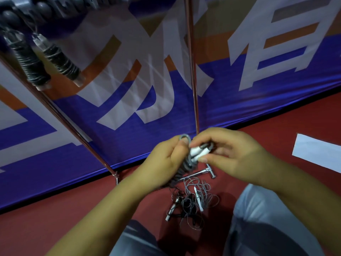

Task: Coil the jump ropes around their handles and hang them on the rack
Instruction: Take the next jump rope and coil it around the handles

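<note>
Above the red floor, both hands finish a coiled rope near the rack.

Left hand (166, 161) is clenched around the wound handles (186, 164), and right hand (227, 154) pinches the white handle tips and the loose end by the small loop (185, 138) at the top; the bundle sits between the two hands, in the air, below the rack (191, 71). My guess is that the last turns could spring loose if the right fingers let go before the end is tucked, or the loop could slip shut and leave nothing to hook on. Counted: two coiled ropes (46, 60) already hanging at upper left, one in hand, and a tangled heap (191, 200) on the floor with at least two white-tipped handles, exact rope count unclear.
</note>
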Available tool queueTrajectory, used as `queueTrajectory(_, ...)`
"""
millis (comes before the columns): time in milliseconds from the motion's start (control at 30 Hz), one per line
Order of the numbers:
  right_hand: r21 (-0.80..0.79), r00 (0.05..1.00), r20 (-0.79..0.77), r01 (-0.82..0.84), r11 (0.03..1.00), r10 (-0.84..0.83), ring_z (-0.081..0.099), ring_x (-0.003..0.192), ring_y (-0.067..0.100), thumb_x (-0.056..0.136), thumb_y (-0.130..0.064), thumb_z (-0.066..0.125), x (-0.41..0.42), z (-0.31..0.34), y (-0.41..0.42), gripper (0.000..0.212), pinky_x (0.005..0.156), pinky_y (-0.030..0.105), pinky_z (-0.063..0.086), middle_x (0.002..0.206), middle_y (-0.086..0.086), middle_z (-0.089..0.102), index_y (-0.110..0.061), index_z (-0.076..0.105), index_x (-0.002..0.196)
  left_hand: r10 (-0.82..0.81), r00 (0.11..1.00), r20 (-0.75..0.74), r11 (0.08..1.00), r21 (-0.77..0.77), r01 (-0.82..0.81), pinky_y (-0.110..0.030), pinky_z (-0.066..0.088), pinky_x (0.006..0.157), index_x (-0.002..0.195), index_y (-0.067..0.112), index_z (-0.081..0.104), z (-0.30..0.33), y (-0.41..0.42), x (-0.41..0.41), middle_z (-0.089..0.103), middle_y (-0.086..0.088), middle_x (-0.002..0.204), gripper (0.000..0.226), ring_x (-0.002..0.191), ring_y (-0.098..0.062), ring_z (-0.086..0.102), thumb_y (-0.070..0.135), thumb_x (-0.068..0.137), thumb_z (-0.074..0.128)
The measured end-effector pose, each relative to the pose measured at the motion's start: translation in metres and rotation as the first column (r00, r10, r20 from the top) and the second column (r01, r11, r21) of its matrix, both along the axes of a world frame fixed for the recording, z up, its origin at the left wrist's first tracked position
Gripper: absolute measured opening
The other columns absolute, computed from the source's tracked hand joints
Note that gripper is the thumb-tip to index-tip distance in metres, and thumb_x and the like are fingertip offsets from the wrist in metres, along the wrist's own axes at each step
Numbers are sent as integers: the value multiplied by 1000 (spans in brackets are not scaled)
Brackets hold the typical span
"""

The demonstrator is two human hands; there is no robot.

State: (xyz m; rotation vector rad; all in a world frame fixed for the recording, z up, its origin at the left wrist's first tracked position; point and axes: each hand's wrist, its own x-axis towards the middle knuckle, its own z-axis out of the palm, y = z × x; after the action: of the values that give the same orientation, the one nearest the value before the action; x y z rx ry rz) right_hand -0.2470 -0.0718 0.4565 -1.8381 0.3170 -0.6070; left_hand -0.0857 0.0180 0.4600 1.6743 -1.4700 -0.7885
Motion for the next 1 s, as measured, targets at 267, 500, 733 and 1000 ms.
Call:
queueTrajectory(267,438,989,-3,133,889,-146,68,94,10,69,-20,74,3,-7,7,41,76,26,57,106,-1,67,-20,60,108,395,700,595,891,-433,-134,-29,34,44,80,11,60,-11,1,-8,56,2,59,36,49,-20,51,38,90,38)
queueTrajectory(500,380,972,85,172,909,-219,68,75,12,87,7,57,7,-5,4,20,63,22,55,83,8,70,-11,66,90,208,836,508,955,-291,-61,-20,39,57,98,21,57,-5,7,-5,58,9,81,38,70,-8,50,54,86,44)
queueTrajectory(733,267,990,44,117,957,-133,66,81,7,90,2,58,7,-5,2,21,67,21,53,86,0,69,-17,65,86,54,929,365,970,-241,38,-28,50,65,103,33,59,2,8,8,61,10,88,29,77,-8,59,55,84,58)
queueTrajectory(1000,165,987,112,98,981,-117,62,91,7,79,-10,59,8,-4,2,16,79,19,49,98,-2,61,-22,67,87,-42,982,-183,998,-52,33,-30,49,66,78,18,60,8,6,9,63,-3,73,27,69,-15,58,38,67,75)
